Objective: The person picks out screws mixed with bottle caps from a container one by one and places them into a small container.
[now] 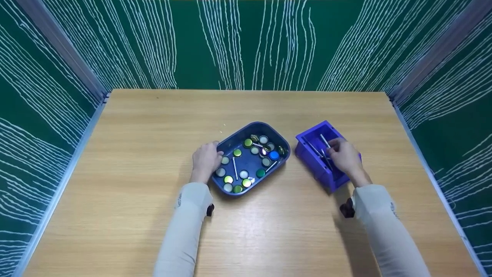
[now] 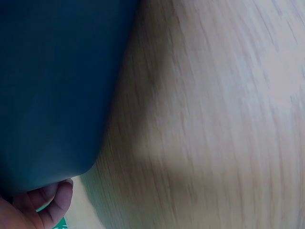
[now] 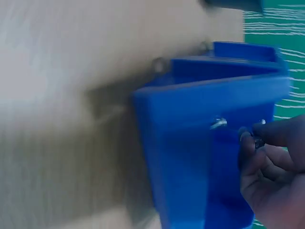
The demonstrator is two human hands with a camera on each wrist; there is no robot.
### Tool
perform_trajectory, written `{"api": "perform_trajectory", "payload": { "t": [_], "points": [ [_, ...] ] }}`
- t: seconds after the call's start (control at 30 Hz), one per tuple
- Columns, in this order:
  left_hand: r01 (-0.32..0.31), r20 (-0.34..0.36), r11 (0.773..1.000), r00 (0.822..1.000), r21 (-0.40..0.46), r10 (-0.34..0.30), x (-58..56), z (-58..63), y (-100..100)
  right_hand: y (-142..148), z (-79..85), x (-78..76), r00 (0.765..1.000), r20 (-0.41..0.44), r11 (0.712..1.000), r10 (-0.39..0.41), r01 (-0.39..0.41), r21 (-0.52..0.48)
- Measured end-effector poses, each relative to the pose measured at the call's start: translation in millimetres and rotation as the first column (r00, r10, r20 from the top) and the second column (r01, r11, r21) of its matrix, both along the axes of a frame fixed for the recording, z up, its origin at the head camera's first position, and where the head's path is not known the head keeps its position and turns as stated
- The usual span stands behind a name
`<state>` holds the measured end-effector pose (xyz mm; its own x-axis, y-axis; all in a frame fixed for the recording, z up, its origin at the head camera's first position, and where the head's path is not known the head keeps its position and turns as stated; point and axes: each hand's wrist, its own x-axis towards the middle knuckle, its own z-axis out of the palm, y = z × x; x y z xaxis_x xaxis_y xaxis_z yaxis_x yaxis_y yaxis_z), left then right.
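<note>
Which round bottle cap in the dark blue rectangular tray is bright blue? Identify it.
The bright blue, round bottle cap toward the right end of the dark blue tray in the head view; no other cap shows that colour.

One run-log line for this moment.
left hand: grips blue tray rim | right hand: pinches metal pin at purple bin | tray: bottle caps, pins | bin: more pins

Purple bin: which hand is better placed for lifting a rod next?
Likely the right hand: it seems to pinch a metal rod in the purple bin, while the left hand grips the tray.
</note>
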<state>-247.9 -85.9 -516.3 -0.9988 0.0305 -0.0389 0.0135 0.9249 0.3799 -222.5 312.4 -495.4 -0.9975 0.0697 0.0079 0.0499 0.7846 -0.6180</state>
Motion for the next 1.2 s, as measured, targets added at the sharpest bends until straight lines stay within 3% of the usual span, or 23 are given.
{"api": "perform_trajectory", "payload": {
  "t": [0.17,0.3,0.7,0.97,1.2],
  "points": [
    [-0.002,-0.021,1.0,1.0,0.004,0.002,1.1,-0.5,0,-2,-9.6,-0.3,0.997,-0.081,0.991,-0.003,0.014,0.133],
    [-0.001,-0.034,1.0,0.999,0.006,0.002,0.5,-1.1,0,-4,-11.3,-0.4,0.992,-0.122,0.986,0.0,0.02,0.166],
    [-0.004,-0.016,1.0,1.0,0.009,0.004,-0.6,-0.5,0,-10,2.5,-2.8,0.99,-0.135,0.996,0.026,-0.014,0.084],
    [0.002,0.004,1.0,1.0,0.01,-0.002,-1.5,-0.4,0,-18,22.6,-6.8,0.996,-0.085,0.999,0.019,-0.016,0.037],
    [0.002,-0.009,1.0,1.0,0.004,-0.002,-0.4,-1.1,0,-30,41.0,-14.0,0.994,-0.089,0.998,0.055,-0.051,0.049]
  ]
}}
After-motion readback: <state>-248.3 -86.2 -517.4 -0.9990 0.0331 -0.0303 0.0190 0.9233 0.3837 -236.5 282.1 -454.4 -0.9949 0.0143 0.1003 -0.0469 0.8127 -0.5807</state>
